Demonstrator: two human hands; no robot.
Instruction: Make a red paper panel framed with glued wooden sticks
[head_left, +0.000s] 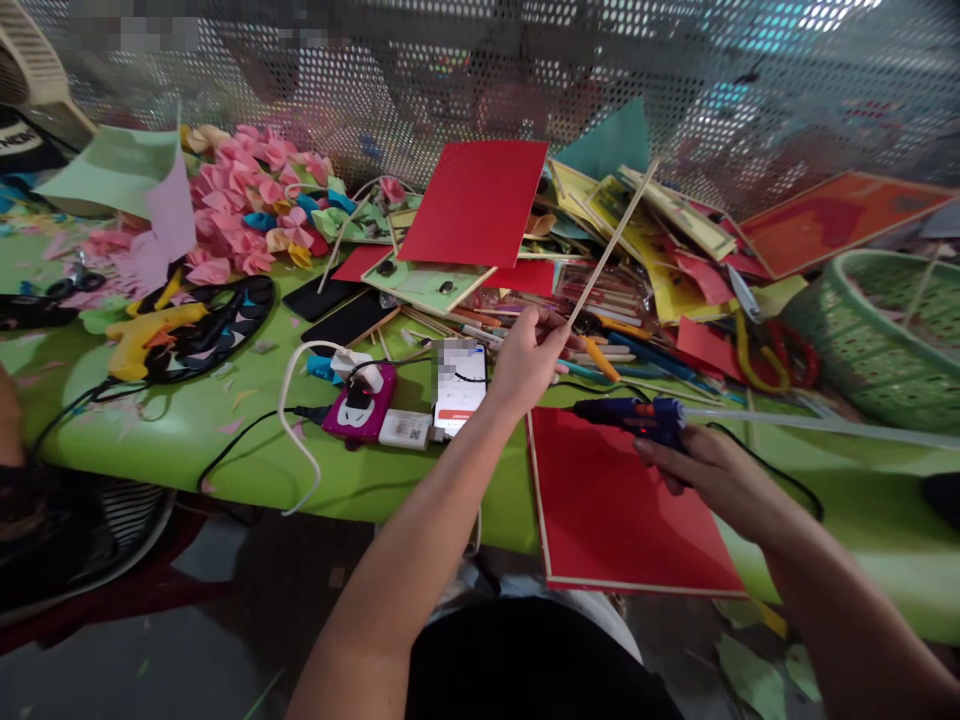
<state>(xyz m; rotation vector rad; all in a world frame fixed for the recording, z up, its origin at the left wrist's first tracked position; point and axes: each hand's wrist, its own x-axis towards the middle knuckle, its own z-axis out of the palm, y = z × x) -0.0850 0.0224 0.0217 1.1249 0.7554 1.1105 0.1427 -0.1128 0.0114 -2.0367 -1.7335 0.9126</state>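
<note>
Pinched in my left hand is a thin wooden stick, slanting up to the right over the pile. My right hand is wrapped round a dark blue glue gun whose nozzle points left; a long clear glue stick runs out of its back. Below the gun lies a red square board at the table's near edge, with pale wooden strips along its left and front sides. The gun's nozzle is above the board's upper left part.
A purple power strip with plugs sits beside a lit phone. Behind are pens, sticks, a red card and pink paper flowers. A green basket stands right; a yellow glue gun lies left, near another person's arm.
</note>
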